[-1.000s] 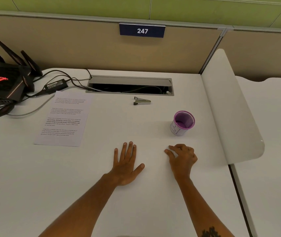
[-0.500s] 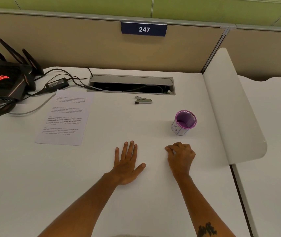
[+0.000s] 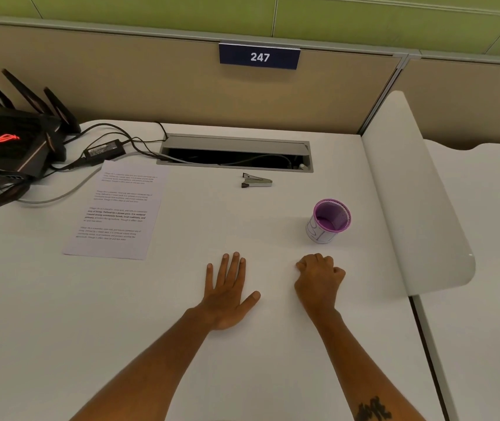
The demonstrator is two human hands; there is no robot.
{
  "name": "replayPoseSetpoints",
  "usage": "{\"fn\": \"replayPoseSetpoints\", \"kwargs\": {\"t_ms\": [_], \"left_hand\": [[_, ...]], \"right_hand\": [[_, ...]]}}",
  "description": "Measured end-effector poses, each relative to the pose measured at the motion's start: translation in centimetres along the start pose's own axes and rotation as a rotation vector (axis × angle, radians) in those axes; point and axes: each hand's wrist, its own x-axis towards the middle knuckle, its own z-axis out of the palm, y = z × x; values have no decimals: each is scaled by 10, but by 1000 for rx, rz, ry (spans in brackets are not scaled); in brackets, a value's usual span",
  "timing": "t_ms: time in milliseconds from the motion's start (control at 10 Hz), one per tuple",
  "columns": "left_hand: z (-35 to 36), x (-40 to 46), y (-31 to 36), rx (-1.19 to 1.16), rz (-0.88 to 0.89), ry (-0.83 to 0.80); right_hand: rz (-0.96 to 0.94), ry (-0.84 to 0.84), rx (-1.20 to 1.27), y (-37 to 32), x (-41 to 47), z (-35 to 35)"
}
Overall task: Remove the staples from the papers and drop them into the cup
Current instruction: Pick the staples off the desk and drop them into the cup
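A printed paper [image 3: 118,211] lies flat on the white desk [image 3: 182,360] at the left. A small metal staple remover [image 3: 256,180] rests near the cable slot, behind my hands. A paper cup [image 3: 327,221] with a purple inside stands at the right. My left hand [image 3: 227,288] lies flat on the desk, fingers spread, holding nothing. My right hand [image 3: 318,279] rests just in front of the cup, curled into a fist; nothing shows in it. No staple is visible at this size.
A black router [image 3: 15,141] with antennas, a power brick [image 3: 104,148] and cables sit at the back left. A cable slot [image 3: 236,153] opens at the back. A white divider panel [image 3: 416,192] borders the desk's right side.
My right hand's fingers have curled from partly extended into a fist. The left hand stays flat. The view shifted slightly.
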Motion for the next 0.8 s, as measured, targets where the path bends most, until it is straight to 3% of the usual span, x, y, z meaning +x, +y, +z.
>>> {"fn": "replayPoseSetpoints", "kwargs": {"t_ms": [100,200,400,800], "left_hand": [[-2,0,0,0,-2,-14],[-4,-1,1,8,-1,-28],[-4,-1,1,-2,3,-34],[-3,0,0,-10,3,-37]], "right_hand": [[64,28,160,0,8,-26],[50,137,256,1,23,-59],[24,192,391,10,83,-101],[-14,104,282,15,111,-113]]}}
